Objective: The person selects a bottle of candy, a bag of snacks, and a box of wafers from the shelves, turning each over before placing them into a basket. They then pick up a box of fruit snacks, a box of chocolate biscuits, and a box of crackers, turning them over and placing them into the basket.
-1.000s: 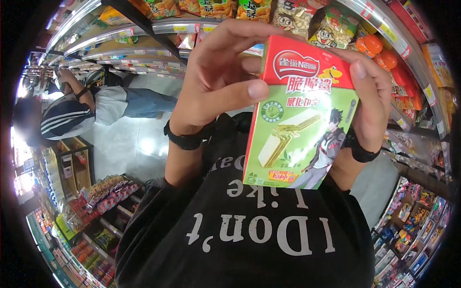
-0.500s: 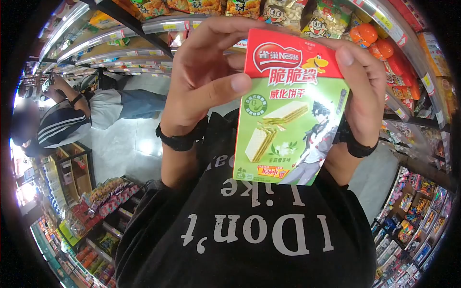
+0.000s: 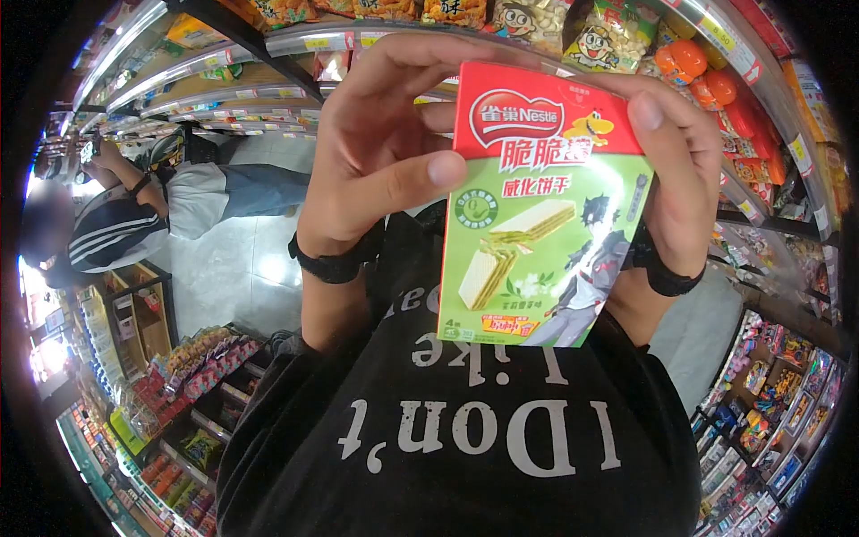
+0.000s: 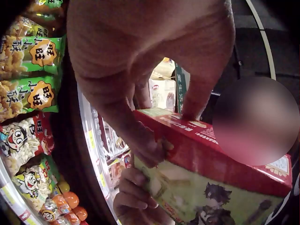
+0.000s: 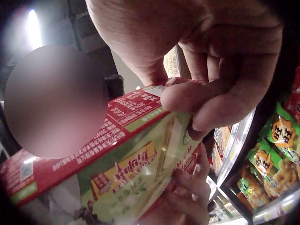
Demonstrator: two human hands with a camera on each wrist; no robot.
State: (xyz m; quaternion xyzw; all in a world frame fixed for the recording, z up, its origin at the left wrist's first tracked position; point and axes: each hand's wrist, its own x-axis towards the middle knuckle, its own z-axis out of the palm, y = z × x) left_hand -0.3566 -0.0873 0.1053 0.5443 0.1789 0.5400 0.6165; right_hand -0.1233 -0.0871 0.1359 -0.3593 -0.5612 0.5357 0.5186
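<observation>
Here, at the far left of the head view, a person in a dark top with white stripes and blue jeans [image 3: 143, 219] appears sideways over a pale, shiny floor [image 3: 234, 237], just above a wood-sided display case [image 3: 157, 327]. Next comes the left hand [image 3: 362, 157], a black band [image 3: 331, 259] round its wrist; it pinches the left edge of a red-and-green rectangular cardboard wafer box [image 3: 528, 215], thumb on the front and fingers arched behind. The box is held up between both hands, printed front towards the head camera, in front of a black shirt with white lettering [image 3: 385, 474]. Above it, bright plastic snack bags [image 3: 608, 40] line a shelf. The right hand [image 3: 684, 170] grips the box's upper right edge, its thumb on the front. Beyond it sit round orange packages [image 3: 682, 63], and at lower right, a rack of colourful small goods [image 3: 787, 385].
</observation>
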